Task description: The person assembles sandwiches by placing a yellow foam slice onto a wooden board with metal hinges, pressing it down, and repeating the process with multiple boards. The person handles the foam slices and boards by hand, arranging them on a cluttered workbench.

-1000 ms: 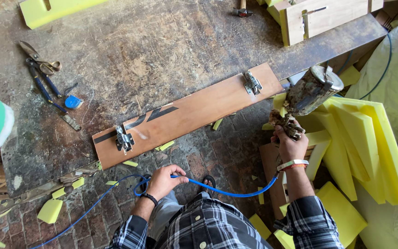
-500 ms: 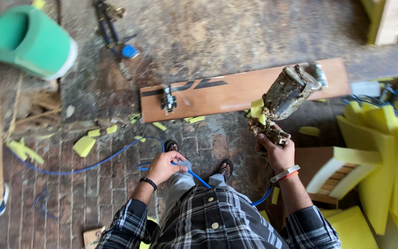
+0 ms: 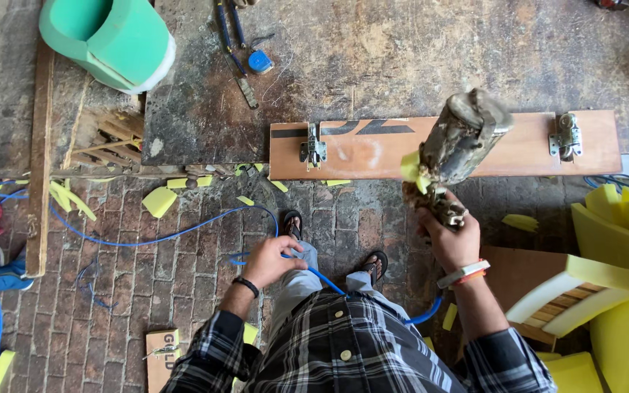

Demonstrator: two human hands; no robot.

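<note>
Hands first: your right hand (image 3: 451,240) is shut tight around the handle of a dirty old spray gun (image 3: 462,138). You hold the gun up, with its big grimy can over the near edge of the wooden board (image 3: 373,154). A bit of yellow foam (image 3: 410,166) sticks to the can. Your left hand (image 3: 271,260) is curled around the thin blue hose (image 3: 183,233), low by your knee. The hose runs off to the left over the brick floor (image 3: 140,291). The board lies flat on the dark workbench (image 3: 402,58) and has two metal latches (image 3: 313,150) on it. A green foam roll (image 3: 107,40) sits at the bench's far left corner. Yellow foam pieces (image 3: 620,240) are piled on your right.
</note>
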